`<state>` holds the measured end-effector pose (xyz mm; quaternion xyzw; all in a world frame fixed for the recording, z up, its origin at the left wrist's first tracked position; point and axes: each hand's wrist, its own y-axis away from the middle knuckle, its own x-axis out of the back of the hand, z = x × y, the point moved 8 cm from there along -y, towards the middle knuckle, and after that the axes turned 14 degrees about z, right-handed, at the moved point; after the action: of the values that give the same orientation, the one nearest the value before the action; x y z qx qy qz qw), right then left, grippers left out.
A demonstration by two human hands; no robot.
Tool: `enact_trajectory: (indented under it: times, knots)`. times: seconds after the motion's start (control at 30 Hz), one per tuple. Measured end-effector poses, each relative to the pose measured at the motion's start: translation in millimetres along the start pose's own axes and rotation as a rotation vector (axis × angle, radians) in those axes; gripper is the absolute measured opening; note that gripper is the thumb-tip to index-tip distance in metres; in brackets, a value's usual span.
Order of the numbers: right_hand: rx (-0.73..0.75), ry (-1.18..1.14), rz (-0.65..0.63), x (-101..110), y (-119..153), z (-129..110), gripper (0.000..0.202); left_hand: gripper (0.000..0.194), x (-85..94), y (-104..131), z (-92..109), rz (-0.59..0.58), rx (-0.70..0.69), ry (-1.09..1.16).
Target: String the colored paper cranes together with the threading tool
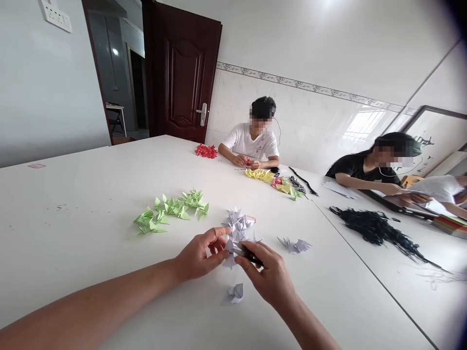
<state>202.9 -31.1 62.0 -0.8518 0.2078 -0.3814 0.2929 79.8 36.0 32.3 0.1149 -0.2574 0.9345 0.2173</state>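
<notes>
Between my hands is a white folded paper crane [230,246], pinched by the fingers of my left hand [204,253]. My right hand [268,272] is closed around a small black-handled tool [251,253], whose front end touches the crane. Just beyond my fingers lies a pile of white paper cranes [239,223]. One loose white folded piece [236,292] rests on the table nearer to me, and a few more white cranes [295,245] lie to the right of my right hand. The exact tip of the tool is hidden by paper.
Green paper cranes [175,206] spread to the left on the white table [91,253]. Red cranes [206,150], yellow cranes [259,175] and a black stringy bundle [375,226] lie farther off. Several people sit across and to the right.
</notes>
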Motion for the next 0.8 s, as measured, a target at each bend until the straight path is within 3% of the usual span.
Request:
enact_trajectory:
  times: [0.17,0.33,0.43,0.53,0.63,0.8]
  knots:
    - [0.047,-0.015,-0.050,-10,6,-7,0.030,0.043,-7.2,6,-1,-0.069,-0.056,-0.001]
    - [0.032,0.020,-0.042,-11,5,-2,0.027,0.042,-9.5,5,-1,-0.082,-0.069,-0.001]
    - [-0.052,0.088,0.027,8,-6,24,0.021,0.035,-7.1,2,0,-0.046,-0.081,-0.045]
    - [-0.204,0.258,0.159,43,-17,67,0.021,0.027,-7.5,1,-4,-0.045,-0.062,-0.138]
    - [-0.342,0.406,0.212,71,-20,103,0.023,0.034,-11.1,1,-10,-0.068,-0.054,-0.210]
    - [-0.476,0.484,0.185,84,-14,131,0.027,0.036,-20.0,-7,-11,-0.073,-0.154,-0.271]
